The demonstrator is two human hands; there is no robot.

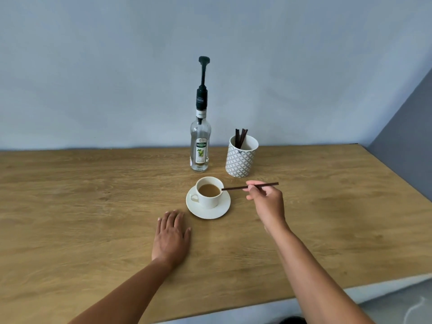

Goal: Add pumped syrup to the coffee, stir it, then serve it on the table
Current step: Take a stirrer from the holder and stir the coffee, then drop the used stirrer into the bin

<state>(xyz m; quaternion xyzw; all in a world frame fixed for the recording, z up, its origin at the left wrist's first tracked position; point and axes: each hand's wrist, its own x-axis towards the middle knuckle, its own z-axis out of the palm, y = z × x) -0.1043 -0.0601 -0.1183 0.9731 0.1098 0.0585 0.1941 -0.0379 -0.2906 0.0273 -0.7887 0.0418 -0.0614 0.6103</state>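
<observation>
A white cup (209,199) of light brown coffee stands on a white saucer (205,212) in the middle of the wooden table (93,195). Behind it rises a clear syrup bottle (200,146) with a tall black pump. My right hand (266,202) pinches a dark stir stick (236,188) held nearly level, its tip just over the cup's right rim. My left hand (171,235) lies flat on the table, palm down, in front and left of the saucer, holding nothing.
A patterned white and grey holder (240,160) with several dark stir sticks stands to the right of the bottle. A pale blue wall runs behind the table. The table's front edge lies close to me at the lower right.
</observation>
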